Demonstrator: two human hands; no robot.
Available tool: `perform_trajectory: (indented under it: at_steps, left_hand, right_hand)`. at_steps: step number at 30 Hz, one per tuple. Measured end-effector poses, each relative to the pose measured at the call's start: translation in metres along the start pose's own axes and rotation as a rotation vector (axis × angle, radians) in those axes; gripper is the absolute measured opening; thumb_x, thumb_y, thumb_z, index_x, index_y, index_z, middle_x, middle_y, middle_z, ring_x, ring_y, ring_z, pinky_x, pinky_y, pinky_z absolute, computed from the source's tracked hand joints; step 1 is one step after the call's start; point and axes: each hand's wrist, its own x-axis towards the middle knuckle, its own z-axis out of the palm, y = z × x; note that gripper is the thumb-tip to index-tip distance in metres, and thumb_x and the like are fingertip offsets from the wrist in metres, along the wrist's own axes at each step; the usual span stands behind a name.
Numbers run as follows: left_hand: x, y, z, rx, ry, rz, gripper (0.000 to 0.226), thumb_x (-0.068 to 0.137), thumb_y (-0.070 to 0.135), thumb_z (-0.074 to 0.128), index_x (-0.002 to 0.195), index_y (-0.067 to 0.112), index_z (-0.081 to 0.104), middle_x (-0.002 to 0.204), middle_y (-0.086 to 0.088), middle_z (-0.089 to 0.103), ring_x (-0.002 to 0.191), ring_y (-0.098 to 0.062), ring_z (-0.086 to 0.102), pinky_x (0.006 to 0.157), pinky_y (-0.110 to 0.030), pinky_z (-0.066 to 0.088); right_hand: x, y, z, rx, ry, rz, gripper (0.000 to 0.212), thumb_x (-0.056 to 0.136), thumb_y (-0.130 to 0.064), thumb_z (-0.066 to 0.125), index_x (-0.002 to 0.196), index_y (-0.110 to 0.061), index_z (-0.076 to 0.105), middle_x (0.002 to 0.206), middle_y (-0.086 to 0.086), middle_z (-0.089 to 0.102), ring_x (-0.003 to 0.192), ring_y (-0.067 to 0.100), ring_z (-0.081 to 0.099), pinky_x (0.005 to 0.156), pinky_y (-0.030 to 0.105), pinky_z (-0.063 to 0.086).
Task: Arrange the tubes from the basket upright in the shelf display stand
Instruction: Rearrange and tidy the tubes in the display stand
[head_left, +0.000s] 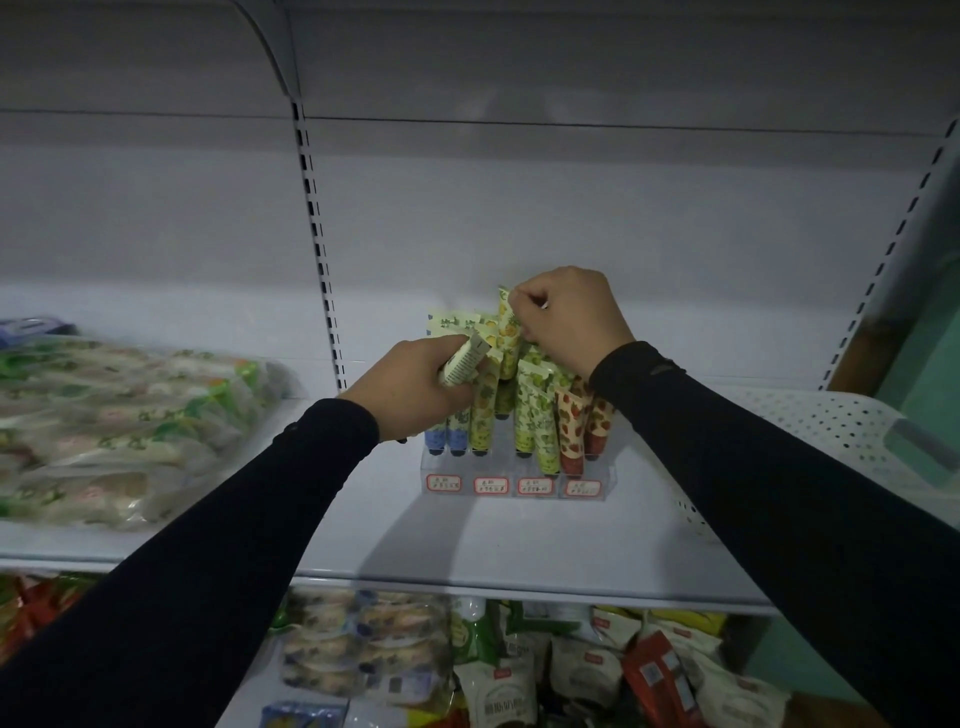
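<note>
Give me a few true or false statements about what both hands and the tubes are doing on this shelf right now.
1. The left hand holds a tube. True.
2. The right hand rests flat on the shelf. False: it pinches the top of a yellow tube above the stand.
3. The stand carries four red-framed labels. True.
4. The white basket sits left of the stand. False: it sits to the right.

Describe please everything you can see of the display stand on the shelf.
The stand is clear plastic, low and stepped, standing on the white shelf. Its front carries four red-bordered labels with handwriting too small to read. Tubes stand in it cap-down: blue at left, green-patterned in the middle, red-patterned at right. Both hands work above it; neither plainly touches it.
</note>
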Motion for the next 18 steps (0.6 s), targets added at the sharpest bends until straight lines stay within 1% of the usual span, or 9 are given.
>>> perform_trajectory:
  at_steps: [4,6,7,10,11,13,15,16,18]
  left_hand:
    - [0.0000,0.0003,-0.0003,-0.014,-0.001,0.001,0.018,0.094,0.021,0.060,0.110,0.030,0.061,0.081,0.006,0.057,0.039,0.001,0.051,0.033,-0.020,0.039]
    - [0.0000,0.0000,0.0001,-0.020,0.000,0.002,0.017,0.094,0.022,0.060,0.108,0.031,0.061,0.081,0.006,0.057,0.038,0.002,0.050,0.033,-0.019,0.038]
    - [0.0000,-0.0004,0.0001,-0.022,0.000,-0.001,0.016,0.094,0.022,0.060,0.107,0.031,0.061,0.081,0.006,0.057,0.038,0.002,0.050,0.033,-0.019,0.038]
    - [0.0005,-0.0018,-0.0002,-0.022,-0.003,-0.006,0.016,0.094,0.023,0.060,0.105,0.033,0.060,0.084,0.005,0.059,0.041,-0.004,0.051,0.033,-0.020,0.039]
    - [0.0003,-0.0016,-0.0003,-0.020,-0.003,-0.003,0.017,0.094,0.023,0.060,0.107,0.033,0.061,0.085,0.005,0.059,0.043,-0.006,0.051,0.034,-0.020,0.040]
    - [-0.0001,-0.0010,-0.0003,-0.016,-0.002,0.002,0.017,0.094,0.022,0.060,0.107,0.033,0.060,0.085,0.007,0.059,0.043,-0.006,0.051,0.033,-0.020,0.040]
    - [-0.0005,-0.0015,0.0003,-0.018,0.001,-0.005,0.017,0.094,0.021,0.059,0.106,0.033,0.059,0.082,0.008,0.056,0.039,-0.002,0.051,0.032,-0.019,0.038]
    - [-0.0006,-0.0018,0.0005,-0.020,0.003,-0.007,0.017,0.094,0.021,0.059,0.106,0.033,0.059,0.082,0.008,0.056,0.039,-0.001,0.051,0.032,-0.019,0.038]
    - [-0.0005,-0.0028,0.0007,-0.024,0.008,0.000,0.017,0.094,0.022,0.060,0.108,0.031,0.061,0.086,0.006,0.058,0.046,-0.006,0.054,0.033,-0.021,0.041]
  right_hand:
    - [-0.0005,-0.0028,-0.0016,-0.018,-0.108,0.036,0.041,0.095,-0.015,0.049,0.062,0.008,0.057,0.069,0.024,0.065,0.063,0.034,0.062,0.074,0.035,0.053]
    - [0.0001,-0.0032,-0.0007,-0.037,-0.166,0.057,0.042,0.095,-0.016,0.049,0.059,0.005,0.053,0.067,0.025,0.062,0.055,0.029,0.053,0.068,0.033,0.052]
    - [0.0002,-0.0033,0.0002,-0.042,-0.194,0.066,0.042,0.095,-0.016,0.049,0.055,-0.001,0.047,0.062,0.024,0.056,0.053,0.026,0.046,0.064,0.031,0.049]
    - [-0.0012,-0.0047,0.0028,-0.087,-0.277,0.085,0.047,0.095,-0.017,0.050,0.052,-0.012,0.033,0.053,0.009,0.037,0.050,0.019,0.035,0.051,0.025,0.034]
    - [-0.0023,-0.0047,0.0046,-0.111,-0.301,0.090,0.048,0.096,-0.018,0.049,0.052,-0.013,0.031,0.052,0.006,0.033,0.048,0.019,0.032,0.050,0.025,0.031]
    - [-0.0048,-0.0051,0.0072,-0.130,-0.329,0.098,0.048,0.097,-0.015,0.045,0.052,-0.014,0.028,0.050,0.004,0.028,0.046,0.019,0.028,0.052,0.026,0.033]
    - [-0.0046,-0.0059,0.0067,-0.136,-0.338,0.112,0.047,0.095,-0.012,0.044,0.051,-0.014,0.029,0.048,0.002,0.029,0.045,0.018,0.028,0.053,0.027,0.034]
    - [-0.0036,-0.0060,0.0055,-0.139,-0.329,0.124,0.047,0.095,-0.013,0.046,0.050,-0.014,0.032,0.049,0.001,0.032,0.045,0.016,0.031,0.052,0.026,0.033]
    - [-0.0021,-0.0063,0.0034,-0.127,-0.292,0.158,0.040,0.094,-0.017,0.054,0.054,-0.013,0.052,0.058,-0.003,0.050,0.054,0.012,0.047,0.055,0.022,0.035]
